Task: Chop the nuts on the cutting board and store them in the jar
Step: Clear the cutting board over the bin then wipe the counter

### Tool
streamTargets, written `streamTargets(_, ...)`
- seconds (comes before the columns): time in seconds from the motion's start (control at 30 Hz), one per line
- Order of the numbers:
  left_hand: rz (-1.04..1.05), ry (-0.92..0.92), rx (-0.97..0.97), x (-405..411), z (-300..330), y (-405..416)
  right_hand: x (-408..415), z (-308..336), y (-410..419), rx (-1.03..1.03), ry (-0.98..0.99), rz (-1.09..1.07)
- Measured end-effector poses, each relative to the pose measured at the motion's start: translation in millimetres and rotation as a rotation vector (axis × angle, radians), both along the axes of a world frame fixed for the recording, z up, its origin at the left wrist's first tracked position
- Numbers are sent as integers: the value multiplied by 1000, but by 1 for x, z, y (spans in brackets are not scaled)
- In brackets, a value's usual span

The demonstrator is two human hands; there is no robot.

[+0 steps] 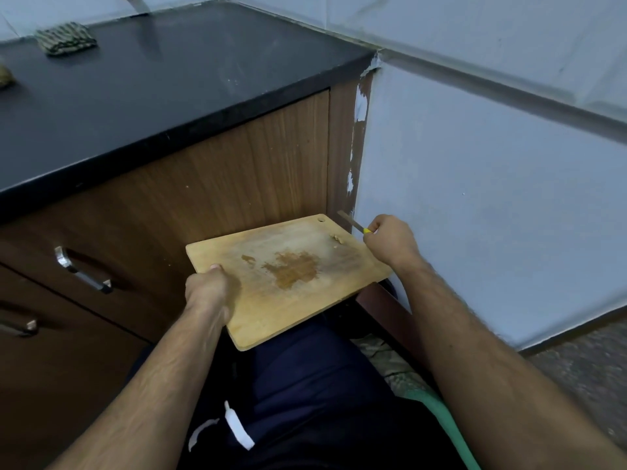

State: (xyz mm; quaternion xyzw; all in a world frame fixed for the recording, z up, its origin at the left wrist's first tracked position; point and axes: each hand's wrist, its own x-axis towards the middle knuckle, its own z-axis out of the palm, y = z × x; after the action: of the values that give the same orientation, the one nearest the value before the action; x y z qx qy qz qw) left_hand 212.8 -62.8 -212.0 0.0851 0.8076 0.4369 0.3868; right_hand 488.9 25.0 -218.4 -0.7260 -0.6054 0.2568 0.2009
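I hold a wooden cutting board [291, 273] low in the air, below the counter's edge and in front of the cabinet. My left hand [208, 286] grips its near left edge. A brown stain marks the board's middle, and a few pale nut crumbs [337, 238] lie near its far right corner. My right hand [390, 240] grips a small knife [353, 222] with a yellow handle, its blade pointing up and left just past that corner. No jar is in view.
A black countertop [163, 83] stretches above, with a folded striped cloth [66, 38] at its back left. Wooden cabinet drawers with metal handles [81, 271] stand on the left. A pale blue wall [492, 198] closes the right side.
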Motion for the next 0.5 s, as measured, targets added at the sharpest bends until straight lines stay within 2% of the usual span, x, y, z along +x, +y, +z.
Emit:
streamTargets(0.27,-30,-25,-25,-3,-5,-3,-17,-8,-12,-29,13,-9)
streamTargets(0.5,-18,-1,-39,0,-21,-1,-15,-18,-16,-121,-131,46)
